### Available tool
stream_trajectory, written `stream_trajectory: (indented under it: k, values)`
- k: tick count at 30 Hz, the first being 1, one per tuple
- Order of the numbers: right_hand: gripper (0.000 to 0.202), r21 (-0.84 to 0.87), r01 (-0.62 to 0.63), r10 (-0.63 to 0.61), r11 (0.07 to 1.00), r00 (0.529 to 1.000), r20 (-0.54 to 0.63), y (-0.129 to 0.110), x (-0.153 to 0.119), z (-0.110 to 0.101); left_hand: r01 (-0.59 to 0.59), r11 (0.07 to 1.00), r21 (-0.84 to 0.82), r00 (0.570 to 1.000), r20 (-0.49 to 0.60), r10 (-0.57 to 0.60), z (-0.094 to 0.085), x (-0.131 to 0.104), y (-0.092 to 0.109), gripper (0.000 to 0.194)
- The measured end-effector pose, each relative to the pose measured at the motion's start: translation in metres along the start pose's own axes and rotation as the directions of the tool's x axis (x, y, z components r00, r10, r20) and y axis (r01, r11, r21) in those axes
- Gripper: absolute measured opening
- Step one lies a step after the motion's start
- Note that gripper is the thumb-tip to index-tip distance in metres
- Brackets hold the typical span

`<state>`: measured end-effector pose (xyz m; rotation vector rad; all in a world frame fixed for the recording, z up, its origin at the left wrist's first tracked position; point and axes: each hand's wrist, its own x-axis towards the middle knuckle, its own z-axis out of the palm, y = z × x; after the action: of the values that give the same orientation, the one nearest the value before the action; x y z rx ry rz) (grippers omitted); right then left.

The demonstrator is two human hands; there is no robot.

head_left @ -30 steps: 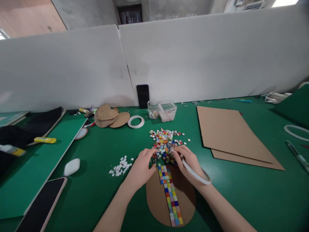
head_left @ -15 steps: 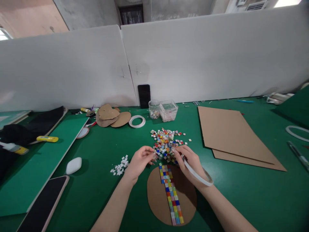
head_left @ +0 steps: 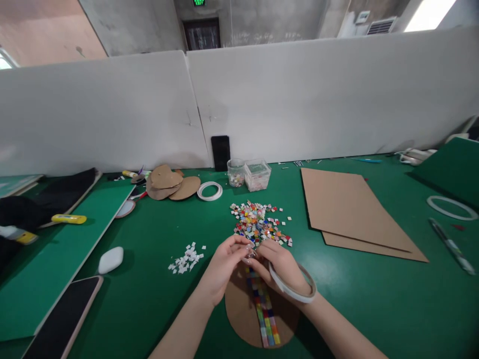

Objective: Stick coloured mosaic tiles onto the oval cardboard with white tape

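My left hand (head_left: 231, 262) and my right hand (head_left: 281, 263) meet fingertip to fingertip above the far edge of a round cardboard disc (head_left: 239, 314). Both pinch; whatever lies between the fingertips is too small and covered to name. A strip of coloured mosaic tiles (head_left: 267, 319) runs down the disc, its upper end partly hidden and shaded by my hands. Around my right wrist hangs a white roll of tape (head_left: 294, 291). Just beyond my fingers spreads a heap of loose mosaic tiles (head_left: 256, 219). Small white paper-like squares (head_left: 186, 259) lie left of my left hand.
Two clear containers (head_left: 257, 175) and an upright black phone (head_left: 220, 153) stand by the white partition. Cardboard sheets (head_left: 348, 209) lie right, cut cardboard pieces (head_left: 164, 182) and a tape roll (head_left: 209, 191) back left. A white case (head_left: 111, 260) and another phone (head_left: 63, 319) lie left.
My right hand has come back from the tile heap and moved left to meet my left hand over the disc's far edge. The view has tilted up slightly.
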<state>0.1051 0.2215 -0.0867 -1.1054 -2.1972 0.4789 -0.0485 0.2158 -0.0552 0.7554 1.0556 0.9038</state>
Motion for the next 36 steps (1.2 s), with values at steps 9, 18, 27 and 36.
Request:
stream_trajectory:
  k: [9,18,27,36]
  values:
    - [0.026,0.022,-0.074,0.076,0.997,0.990,-0.116,0.005,0.002,-0.007,0.013,0.986,0.168,1.000,0.001,-0.013,0.003,0.001,-0.003,0.016]
    - [0.025,0.010,0.037,-0.037,0.999,0.997,-0.061,0.004,0.004,-0.009,-0.028,0.969,0.246,0.999,-0.009,0.031,0.002,0.002,0.001,0.026]
    - [0.017,0.014,0.116,-0.116,0.993,0.992,-0.051,0.002,0.002,-0.012,-0.198,0.927,0.318,0.973,-0.051,0.226,0.006,0.002,-0.002,0.020]
    - [0.031,-0.088,0.061,-0.060,0.994,0.998,0.017,0.002,0.003,-0.004,-0.300,0.849,0.435,0.950,0.055,0.307,0.003,0.007,-0.015,0.019]
